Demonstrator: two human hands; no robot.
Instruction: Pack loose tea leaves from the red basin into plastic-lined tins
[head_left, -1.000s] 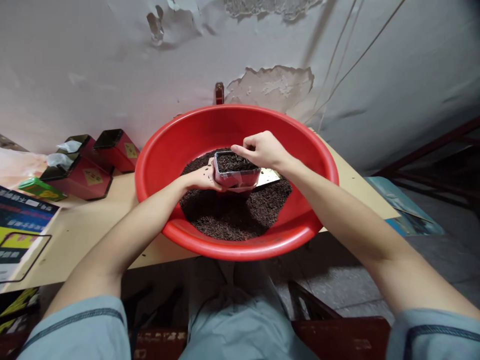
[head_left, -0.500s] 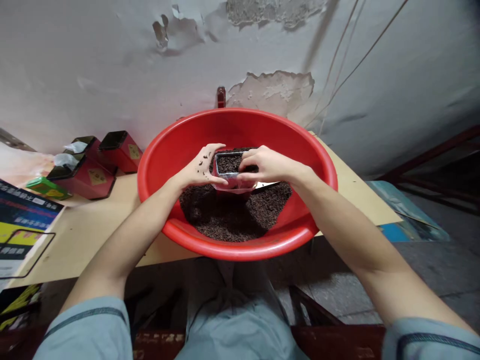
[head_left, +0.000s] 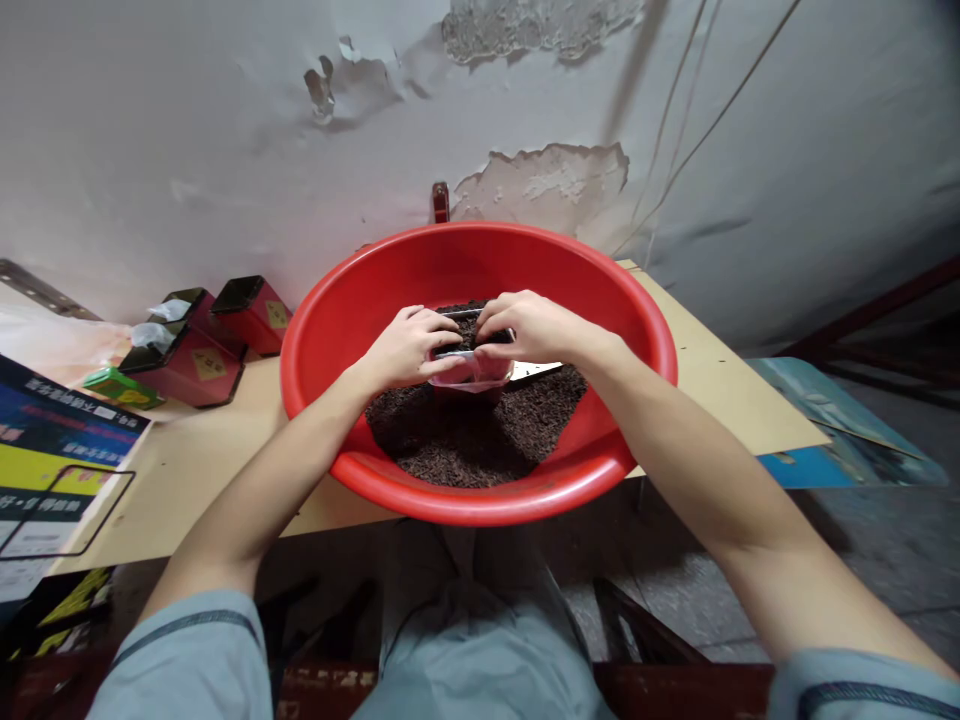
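A small red box (head_left: 474, 376) with a clear plastic liner around its rim stands in the red basin (head_left: 480, 508). Dark loose tea leaves (head_left: 480, 450) lie around it, and more fill its inside. My left hand (head_left: 409, 348) grips the box's left side, fingers curled over the rim and thumb along the near edge. From the right, my right hand (head_left: 531, 328) reaches over the opposite rim; its bent fingers dip to the leaves inside and its thumb rests at the near edge. The fingertips of both hands are partly hidden. A white flat piece (head_left: 534, 370) shows beside the box.
Several similar red boxes (head_left: 202, 362), some with plastic poking out, stand at the left of the table (head_left: 217, 450). Near them lie a green packet (head_left: 120, 388) and a printed sheet (head_left: 56, 450). A peeling wall (head_left: 225, 150) rises behind the basin.
My left hand has gone from spread open beside the box to fingers bent over its rim. My right hand stays at the right side. The view has shifted slightly.
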